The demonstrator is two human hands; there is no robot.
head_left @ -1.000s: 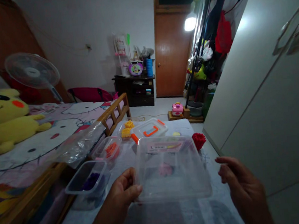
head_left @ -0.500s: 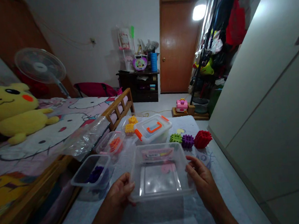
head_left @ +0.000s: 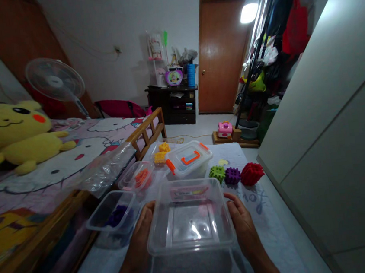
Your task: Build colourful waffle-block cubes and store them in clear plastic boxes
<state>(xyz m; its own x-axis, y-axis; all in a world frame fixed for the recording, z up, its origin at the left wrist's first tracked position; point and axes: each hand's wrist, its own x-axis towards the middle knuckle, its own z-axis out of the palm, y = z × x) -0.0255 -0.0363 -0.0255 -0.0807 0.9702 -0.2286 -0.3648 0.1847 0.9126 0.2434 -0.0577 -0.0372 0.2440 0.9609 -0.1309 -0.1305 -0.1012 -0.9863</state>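
Observation:
A clear plastic box (head_left: 194, 244) with no lid sits in front of me on the cloth-covered table, with nothing seen inside it. Its left wall is held by my left hand (head_left: 144, 225), whose fingers are partly hidden behind the rim. On the opposite wall, my right hand (head_left: 241, 217) grips with fingers curled along the side. Just beyond stands a lidded clear box (head_left: 189, 159) with orange latches and handle. To its right are a green block cube (head_left: 217, 174), a purple block cube (head_left: 232, 175) and a red block piece (head_left: 252, 173).
Left of the box are a clear tub (head_left: 95, 223) with purple pieces (head_left: 116, 215), another with orange pieces (head_left: 142, 178), and one with yellow blocks (head_left: 160, 157). A wooden bed rail (head_left: 145, 129) borders the table's left; a pale cabinet (head_left: 332, 138) stands right.
The clear box has come slightly closer and lower toward me, and both hands have shifted along its sides with it. The camera view has turned a little left.

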